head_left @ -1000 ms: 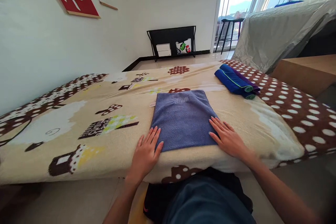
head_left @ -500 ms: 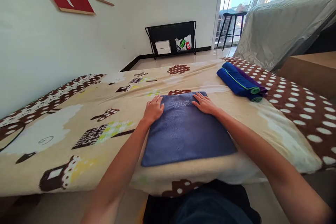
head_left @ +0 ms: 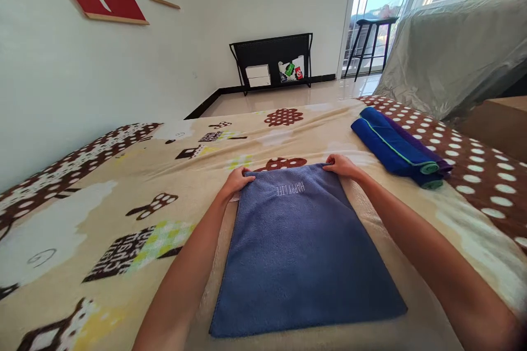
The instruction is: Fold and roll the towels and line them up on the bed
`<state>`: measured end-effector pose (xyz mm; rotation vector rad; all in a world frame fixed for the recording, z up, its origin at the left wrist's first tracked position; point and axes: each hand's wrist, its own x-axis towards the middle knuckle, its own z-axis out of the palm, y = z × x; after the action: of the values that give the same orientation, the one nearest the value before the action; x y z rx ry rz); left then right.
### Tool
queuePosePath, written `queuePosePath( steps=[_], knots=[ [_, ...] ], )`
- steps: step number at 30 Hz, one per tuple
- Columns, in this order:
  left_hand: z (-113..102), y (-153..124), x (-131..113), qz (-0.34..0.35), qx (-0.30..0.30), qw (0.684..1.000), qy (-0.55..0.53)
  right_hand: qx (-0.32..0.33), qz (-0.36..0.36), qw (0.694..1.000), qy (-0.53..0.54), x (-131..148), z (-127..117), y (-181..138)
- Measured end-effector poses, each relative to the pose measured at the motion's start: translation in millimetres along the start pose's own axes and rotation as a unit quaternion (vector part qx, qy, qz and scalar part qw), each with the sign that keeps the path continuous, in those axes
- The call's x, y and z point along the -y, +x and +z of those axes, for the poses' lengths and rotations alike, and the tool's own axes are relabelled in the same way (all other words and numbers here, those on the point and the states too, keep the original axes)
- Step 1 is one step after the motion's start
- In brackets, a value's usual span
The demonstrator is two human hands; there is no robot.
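A blue-grey towel (head_left: pixel 304 252) lies flat on the patterned blanket (head_left: pixel 197 175) in front of me, its "HAPPY LIFE" lettering upside down near the far edge. At the towel's far left corner, my left hand (head_left: pixel 237 180) is closed, pinching the cloth between thumb and fingers. My right hand (head_left: pixel 341 165) grips the far right corner in the same way. Between the two hands the far edge runs nearly straight and looks slightly raised. The near edge rests close to the bottom of the view.
Rolled blue towels (head_left: pixel 391 142) with green edging lie to the right, beside a purple one (head_left: pixel 415 140). Beyond the bed stand a black rack (head_left: pixel 272 60), a stool (head_left: pixel 373 38) and a plastic-covered piece of furniture (head_left: pixel 457 49). A cardboard box (head_left: pixel 502 126) is at right.
Both hands lay flat on the towel's far part; now they pinch its two far corners. The view has shifted closer, so the towel appears larger and lower.
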<state>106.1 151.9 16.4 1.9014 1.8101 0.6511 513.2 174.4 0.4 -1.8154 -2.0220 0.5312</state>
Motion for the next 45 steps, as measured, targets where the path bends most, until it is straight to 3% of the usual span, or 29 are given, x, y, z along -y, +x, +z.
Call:
queuePosePath(
  steps=[3, 7, 13, 16, 21, 24, 27, 30, 33, 36, 39, 45],
  knots=[
    [-8, 3, 2, 0.0, 0.041, 0.998, -0.053, 0.016, -0.011, 0.999, 0.027, 3, -4, 3],
    [-17, 3, 3, 0.015, 0.05, 0.995, -0.09, 0.01, -0.037, 0.998, 0.056, 6, -7, 1],
    [-14, 1, 11, 0.013, 0.013, 0.999, -0.035, -0.006, -0.063, 0.998, 0.029, 5, -4, -5],
    [-9, -7, 7, 0.009, -0.024, 0.999, 0.028, -0.051, -0.06, 0.997, -0.008, 9, -1, -14],
    [7, -24, -31, 0.063, -0.08, 0.988, 0.112, -0.115, -0.083, 0.989, -0.051, 47, 16, -30],
    [30, -31, -63, 0.146, -0.025, 0.98, 0.136, -0.068, -0.171, 0.981, -0.06, 84, 40, -38],
    [51, -39, -76, 0.191, 0.054, 0.963, 0.184, 0.001, -0.249, 0.965, -0.081, 102, 58, -43],
    [52, -51, -61, 0.168, 0.061, 0.959, 0.22, 0.034, -0.245, 0.964, -0.095, 85, 56, -45],
    [37, -62, -34, 0.12, 0.029, 0.963, 0.241, 0.031, -0.202, 0.974, -0.103, 45, 40, -47],
    [22, -66, -22, 0.074, 0.036, 0.964, 0.253, 0.034, -0.173, 0.978, -0.115, 18, 26, -47],
    [19, -60, -31, 0.05, 0.042, 0.962, 0.264, 0.036, -0.168, 0.977, -0.124, 22, 24, -45],
    [43, -52, -51, 0.07, -0.004, 0.963, 0.262, -0.001, -0.155, 0.98, -0.124, 52, 34, -44]
  ],
)
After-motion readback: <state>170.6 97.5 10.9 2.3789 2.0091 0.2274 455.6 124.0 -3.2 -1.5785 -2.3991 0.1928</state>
